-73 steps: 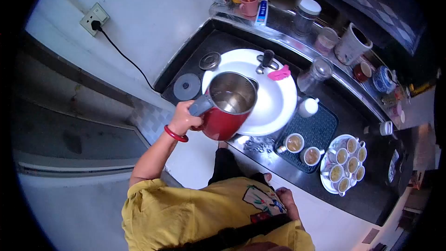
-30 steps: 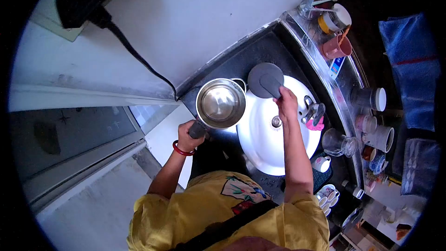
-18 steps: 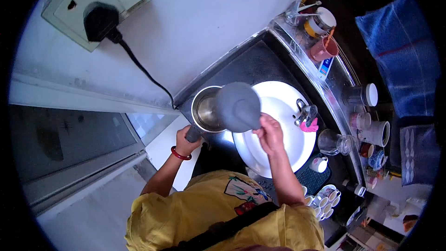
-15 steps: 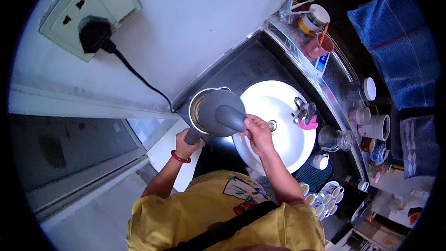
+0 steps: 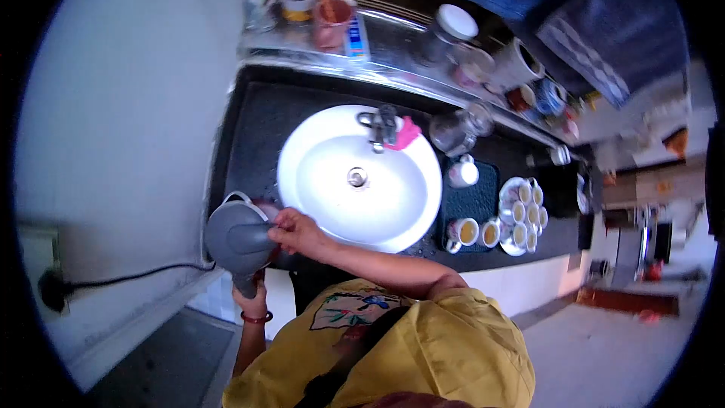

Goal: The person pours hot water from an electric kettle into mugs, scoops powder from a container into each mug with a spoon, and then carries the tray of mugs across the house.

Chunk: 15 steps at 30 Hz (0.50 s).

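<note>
An electric kettle (image 5: 243, 282) is at the left end of the counter, beside the sink. My left hand (image 5: 252, 301), with a red bangle at the wrist, is closed round its grey handle. The grey lid (image 5: 230, 230) covers the kettle's top; whether it is fully seated I cannot tell. My right hand (image 5: 300, 234) pinches the raised grip of that lid. Right of both hands lies the white oval sink (image 5: 302, 174), with a metal faucet (image 5: 380, 127) and a pink cloth (image 5: 406, 134) at its back edge.
A dark tray (image 5: 470, 204) with several mugs stands right of the sink, near a plate of small filled cups (image 5: 521, 215). A glass jug (image 5: 457, 130) is behind. Jars and a pink cup (image 5: 332, 24) line the ledge. A black plug cord (image 5: 136, 276) runs along the left wall.
The view has turned toward the right along the counter. The lid, earlier off to one side with the kettle's metal rim showing, now sits over the top. Both hands keep their hold.
</note>
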Each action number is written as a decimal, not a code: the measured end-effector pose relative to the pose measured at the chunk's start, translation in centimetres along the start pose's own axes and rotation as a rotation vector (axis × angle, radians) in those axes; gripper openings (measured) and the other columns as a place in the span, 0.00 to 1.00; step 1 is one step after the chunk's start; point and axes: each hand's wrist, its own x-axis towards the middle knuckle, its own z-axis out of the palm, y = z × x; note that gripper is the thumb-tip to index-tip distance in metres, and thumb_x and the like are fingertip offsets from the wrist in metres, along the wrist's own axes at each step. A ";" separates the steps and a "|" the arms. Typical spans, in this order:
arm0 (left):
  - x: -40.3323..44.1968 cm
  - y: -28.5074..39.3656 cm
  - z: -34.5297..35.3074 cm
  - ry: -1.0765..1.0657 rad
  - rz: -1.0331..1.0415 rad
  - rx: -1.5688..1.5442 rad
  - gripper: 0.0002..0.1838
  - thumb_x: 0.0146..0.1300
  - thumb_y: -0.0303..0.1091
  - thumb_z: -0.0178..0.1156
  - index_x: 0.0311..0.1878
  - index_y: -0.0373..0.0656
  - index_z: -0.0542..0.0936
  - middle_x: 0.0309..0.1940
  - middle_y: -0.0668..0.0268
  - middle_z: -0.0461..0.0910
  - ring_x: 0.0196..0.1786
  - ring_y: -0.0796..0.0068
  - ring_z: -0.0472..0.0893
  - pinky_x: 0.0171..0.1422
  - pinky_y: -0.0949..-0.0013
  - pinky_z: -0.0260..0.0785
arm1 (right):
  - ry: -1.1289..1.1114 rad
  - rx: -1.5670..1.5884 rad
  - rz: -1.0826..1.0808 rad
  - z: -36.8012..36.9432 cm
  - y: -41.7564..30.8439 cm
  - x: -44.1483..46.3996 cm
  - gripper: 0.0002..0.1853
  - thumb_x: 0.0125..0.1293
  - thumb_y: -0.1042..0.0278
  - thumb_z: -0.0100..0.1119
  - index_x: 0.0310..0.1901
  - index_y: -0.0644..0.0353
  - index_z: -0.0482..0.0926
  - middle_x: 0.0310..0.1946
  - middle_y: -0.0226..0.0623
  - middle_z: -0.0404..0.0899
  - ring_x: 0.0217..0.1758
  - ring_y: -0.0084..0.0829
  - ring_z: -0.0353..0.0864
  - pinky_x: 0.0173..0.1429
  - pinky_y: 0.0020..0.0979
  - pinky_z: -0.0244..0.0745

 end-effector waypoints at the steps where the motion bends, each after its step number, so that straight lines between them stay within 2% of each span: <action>1: 0.0 -0.2 0.0 -0.025 -0.014 -0.031 0.13 0.46 0.21 0.57 0.39 0.33 0.72 0.33 0.62 0.77 0.37 0.72 0.77 0.44 0.71 0.68 | 0.044 0.013 -0.015 -0.5 0.4 -0.5 0.16 0.58 0.63 0.58 0.42 0.61 0.65 0.25 0.31 0.71 0.23 0.20 0.71 0.24 0.21 0.68; 4: -0.1 -1.9 -0.8 -0.089 -0.033 -0.106 0.13 0.48 0.21 0.56 0.39 0.33 0.72 0.35 0.63 0.76 0.38 0.73 0.76 0.45 0.71 0.67 | 0.019 0.128 0.053 -1.9 1.8 -2.4 0.15 0.59 0.58 0.56 0.40 0.60 0.67 0.24 0.30 0.70 0.23 0.20 0.70 0.24 0.21 0.67; 6: 0.0 -2.5 -1.3 -0.078 -0.070 -0.090 0.22 0.47 0.25 0.62 0.47 0.28 0.70 0.39 0.58 0.75 0.40 0.70 0.74 0.47 0.69 0.67 | 0.018 -0.001 0.220 -3.6 3.3 -4.2 0.14 0.60 0.56 0.54 0.36 0.60 0.70 0.22 0.30 0.70 0.22 0.19 0.70 0.24 0.22 0.67; 7: -0.2 -0.4 -0.5 -0.011 -0.139 -0.030 0.26 0.46 0.26 0.62 0.50 0.28 0.68 0.44 0.58 0.73 0.44 0.68 0.73 0.51 0.68 0.65 | 0.035 0.017 0.203 -4.4 4.4 -5.0 0.14 0.60 0.56 0.54 0.36 0.60 0.70 0.22 0.30 0.70 0.22 0.19 0.70 0.24 0.22 0.67; 9: 0.0 -0.8 -0.1 -0.016 -0.100 -0.036 0.28 0.46 0.26 0.63 0.52 0.29 0.68 0.46 0.58 0.72 0.46 0.67 0.72 0.52 0.67 0.64 | 0.049 0.012 0.266 -6.2 6.8 -7.0 0.14 0.59 0.57 0.53 0.31 0.61 0.72 0.19 0.30 0.70 0.20 0.20 0.69 0.24 0.22 0.68; 11: 0.0 -2.2 -0.3 0.022 -0.049 -0.033 0.30 0.47 0.29 0.63 0.54 0.30 0.66 0.51 0.57 0.70 0.49 0.65 0.71 0.54 0.65 0.63 | 0.112 0.030 0.255 -7.9 8.8 -9.2 0.13 0.59 0.58 0.54 0.30 0.62 0.72 0.19 0.30 0.70 0.20 0.21 0.70 0.23 0.22 0.68; 12: 0.0 -2.9 -0.6 0.011 -0.031 -0.018 0.30 0.47 0.29 0.63 0.54 0.30 0.66 0.51 0.57 0.70 0.49 0.65 0.71 0.54 0.65 0.63 | 0.152 0.022 0.264 -8.5 9.9 -10.4 0.13 0.58 0.59 0.54 0.30 0.62 0.72 0.18 0.30 0.70 0.19 0.21 0.70 0.23 0.22 0.68; 14: -0.1 -2.1 -0.4 0.088 -0.067 0.113 0.24 0.47 0.27 0.61 0.49 0.29 0.70 0.45 0.57 0.74 0.45 0.67 0.73 0.53 0.66 0.64 | 0.176 0.030 0.258 -10.0 11.6 -12.7 0.13 0.58 0.59 0.54 0.30 0.62 0.72 0.18 0.30 0.70 0.20 0.21 0.70 0.23 0.22 0.68; 15: -0.3 -1.6 -0.1 0.116 -0.094 0.199 0.24 0.49 0.30 0.60 0.49 0.28 0.70 0.44 0.56 0.75 0.44 0.67 0.74 0.52 0.66 0.64 | 0.205 0.021 0.266 -10.9 12.5 -13.9 0.13 0.58 0.59 0.54 0.30 0.62 0.72 0.19 0.30 0.71 0.20 0.22 0.71 0.23 0.23 0.67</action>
